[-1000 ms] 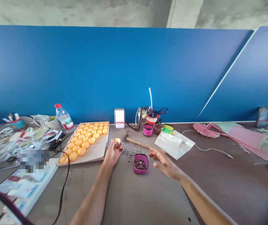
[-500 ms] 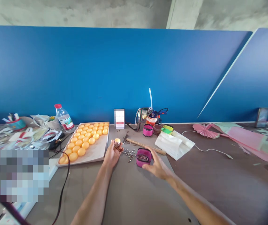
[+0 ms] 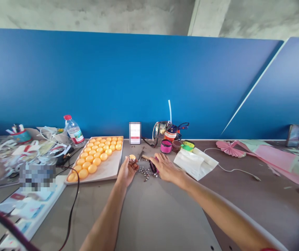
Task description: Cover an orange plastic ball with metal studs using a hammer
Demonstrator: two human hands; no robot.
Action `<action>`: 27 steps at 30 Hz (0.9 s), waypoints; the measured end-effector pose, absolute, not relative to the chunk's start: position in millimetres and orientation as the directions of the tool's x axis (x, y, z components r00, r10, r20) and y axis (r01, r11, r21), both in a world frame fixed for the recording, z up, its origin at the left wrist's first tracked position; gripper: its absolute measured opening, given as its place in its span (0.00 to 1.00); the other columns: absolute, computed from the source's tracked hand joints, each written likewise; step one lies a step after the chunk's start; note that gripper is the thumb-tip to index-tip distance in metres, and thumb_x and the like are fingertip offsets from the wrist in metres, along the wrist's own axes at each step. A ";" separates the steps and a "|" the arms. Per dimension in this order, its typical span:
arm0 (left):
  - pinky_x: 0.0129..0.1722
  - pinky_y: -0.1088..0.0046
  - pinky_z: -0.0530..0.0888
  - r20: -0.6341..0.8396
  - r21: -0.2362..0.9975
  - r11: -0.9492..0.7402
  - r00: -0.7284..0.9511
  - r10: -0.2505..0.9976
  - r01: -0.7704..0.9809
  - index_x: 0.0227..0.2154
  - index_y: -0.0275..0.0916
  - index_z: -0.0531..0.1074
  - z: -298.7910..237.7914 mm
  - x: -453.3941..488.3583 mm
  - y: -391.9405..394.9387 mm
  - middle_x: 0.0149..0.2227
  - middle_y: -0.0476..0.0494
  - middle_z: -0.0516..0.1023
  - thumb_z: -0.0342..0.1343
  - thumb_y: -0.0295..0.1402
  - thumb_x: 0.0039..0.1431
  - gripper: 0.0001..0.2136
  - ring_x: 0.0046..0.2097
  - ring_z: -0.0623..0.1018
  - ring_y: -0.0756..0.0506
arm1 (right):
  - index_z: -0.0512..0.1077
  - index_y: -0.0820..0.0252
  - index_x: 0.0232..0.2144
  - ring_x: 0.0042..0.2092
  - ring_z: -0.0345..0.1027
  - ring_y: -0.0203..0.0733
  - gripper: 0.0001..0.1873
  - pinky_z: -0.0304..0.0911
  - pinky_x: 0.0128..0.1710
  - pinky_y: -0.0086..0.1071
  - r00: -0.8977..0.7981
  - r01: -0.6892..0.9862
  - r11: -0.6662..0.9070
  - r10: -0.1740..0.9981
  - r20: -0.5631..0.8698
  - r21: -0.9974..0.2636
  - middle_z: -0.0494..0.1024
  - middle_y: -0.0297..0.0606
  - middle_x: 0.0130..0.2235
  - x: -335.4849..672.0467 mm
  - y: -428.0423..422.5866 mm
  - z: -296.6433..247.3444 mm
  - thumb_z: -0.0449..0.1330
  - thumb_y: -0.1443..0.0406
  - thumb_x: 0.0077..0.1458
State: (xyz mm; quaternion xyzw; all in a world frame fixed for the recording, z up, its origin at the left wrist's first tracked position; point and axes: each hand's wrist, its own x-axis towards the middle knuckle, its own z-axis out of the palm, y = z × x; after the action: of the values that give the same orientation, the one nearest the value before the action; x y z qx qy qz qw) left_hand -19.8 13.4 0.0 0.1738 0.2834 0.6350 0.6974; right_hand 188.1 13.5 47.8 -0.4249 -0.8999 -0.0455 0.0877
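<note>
My left hand (image 3: 126, 173) holds an orange ball (image 3: 132, 157), its lower side covered in small shiny pieces; my fingers curl round it from below. My right hand (image 3: 166, 167) grips a small magenta tub (image 3: 153, 166), tipped on its side toward the left and mostly hidden by the fingers. At its mouth, small shiny metal pieces (image 3: 145, 172) lie scattered on the table, too small to name surely. Just beyond lies a hammer (image 3: 141, 155), its wooden handle partly behind my right hand.
A white tray (image 3: 120, 157) of orange balls stands left, beside a water bottle (image 3: 74, 131). Behind the hands are a phone-like screen (image 3: 135, 133) and another magenta tub (image 3: 166, 146). White paper (image 3: 191, 162) lies right; a power strip (image 3: 36, 209) and cable (image 3: 73, 205) lie left.
My right hand has tipped the magenta tub over leftward, its fingers now over the top. More shiny pieces lie by its mouth. The left hand keeps the ball in nearly the same place.
</note>
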 end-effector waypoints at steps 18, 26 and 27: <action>0.33 0.71 0.72 -0.159 0.591 0.133 0.047 0.986 -0.795 0.29 0.34 0.70 -0.4 -18.9 13.6 0.28 0.42 0.74 0.51 0.40 0.57 0.12 0.25 0.71 0.51 | 0.53 0.58 0.58 0.57 0.49 0.49 0.35 0.52 0.54 0.42 -0.744 0.657 0.745 0.614 0.265 0.118 0.61 0.47 0.52 188.7 21.5 61.9 0.50 0.78 0.48; 0.33 0.71 0.72 -0.184 0.591 0.140 0.036 0.982 -0.794 0.28 0.34 0.70 1.7 -19.0 12.9 0.27 0.42 0.75 0.51 0.40 0.58 0.13 0.25 0.71 0.51 | 0.52 0.60 0.57 0.56 0.54 0.52 0.34 0.54 0.54 0.47 -0.405 0.784 0.540 0.819 0.407 -0.307 0.61 0.47 0.54 210.6 20.4 36.7 0.57 0.64 0.49; 0.33 0.71 0.72 -0.180 0.596 0.139 0.038 0.983 -0.791 0.28 0.34 0.70 1.0 -19.3 13.1 0.27 0.42 0.75 0.51 0.40 0.57 0.13 0.25 0.71 0.51 | 0.52 0.60 0.57 0.55 0.55 0.51 0.34 0.55 0.53 0.46 -0.331 0.771 0.502 0.842 0.426 -0.393 0.62 0.48 0.53 215.3 17.8 30.2 0.58 0.62 0.48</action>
State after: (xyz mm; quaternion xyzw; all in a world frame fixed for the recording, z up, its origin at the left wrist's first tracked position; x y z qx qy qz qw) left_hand -19.3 13.1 1.0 0.1699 0.2825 0.6336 0.6999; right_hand 215.3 17.8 30.2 -0.4956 -0.8136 0.0598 0.2981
